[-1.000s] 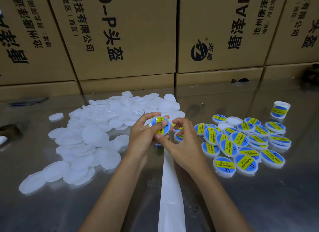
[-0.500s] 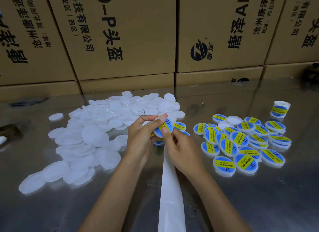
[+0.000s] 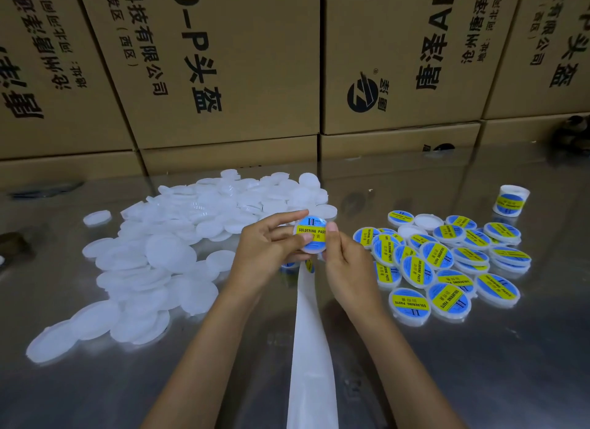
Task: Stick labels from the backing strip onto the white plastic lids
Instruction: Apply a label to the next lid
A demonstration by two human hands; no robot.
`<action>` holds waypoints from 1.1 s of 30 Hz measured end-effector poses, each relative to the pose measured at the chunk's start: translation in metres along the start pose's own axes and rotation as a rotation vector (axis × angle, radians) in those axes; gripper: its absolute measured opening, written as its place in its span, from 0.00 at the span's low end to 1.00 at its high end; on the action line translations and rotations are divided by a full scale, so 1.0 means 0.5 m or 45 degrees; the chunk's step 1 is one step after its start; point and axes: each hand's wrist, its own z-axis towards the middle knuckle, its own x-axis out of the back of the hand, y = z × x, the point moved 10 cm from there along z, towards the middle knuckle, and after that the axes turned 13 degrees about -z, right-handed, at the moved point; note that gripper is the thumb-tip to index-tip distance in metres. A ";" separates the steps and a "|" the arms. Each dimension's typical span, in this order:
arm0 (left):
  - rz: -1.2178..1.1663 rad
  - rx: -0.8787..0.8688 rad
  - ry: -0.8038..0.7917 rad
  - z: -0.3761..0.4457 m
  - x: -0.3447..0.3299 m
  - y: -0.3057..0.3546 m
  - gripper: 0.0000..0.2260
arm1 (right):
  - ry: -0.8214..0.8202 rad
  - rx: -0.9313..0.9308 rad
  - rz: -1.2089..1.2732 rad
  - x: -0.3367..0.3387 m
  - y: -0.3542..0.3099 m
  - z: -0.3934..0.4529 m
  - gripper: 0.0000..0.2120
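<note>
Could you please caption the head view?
Both hands press a label onto a lid between blank and labelled piles.

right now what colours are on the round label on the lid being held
Blue round label with a yellow band across it printed in dark text, on the held white plastic lid; head view.

The light is dim and cool, with a bluish cast over everything. The steel table [image 3: 479, 364] acts like a dull mirror: the cardboard boxes [image 3: 223, 61] reflect as brown smears along its far edge, and pale patches of glare lie toward its near edge. Shadows are soft and shallow. The pile of white lids [image 3: 166, 256] is nearly blown out, its outlines merging. Wide-angle distortion tilts the boxes outward at the upper corners. Focus is fair at the centre, softer at the edges.
</note>
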 end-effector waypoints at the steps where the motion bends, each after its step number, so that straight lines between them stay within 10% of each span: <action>1: -0.043 0.005 0.025 0.000 0.004 -0.001 0.15 | -0.025 0.026 -0.018 -0.004 -0.006 -0.001 0.28; 10: -0.096 -0.013 0.173 0.004 0.027 -0.009 0.06 | -0.115 0.129 -0.228 -0.014 -0.031 -0.017 0.26; 20: 0.127 0.044 -0.145 -0.001 -0.026 -0.020 0.25 | -0.010 0.057 -0.176 0.008 -0.017 -0.008 0.24; 33: -0.127 0.092 0.079 -0.006 0.006 -0.019 0.13 | -0.045 0.028 -0.116 0.006 -0.018 -0.007 0.29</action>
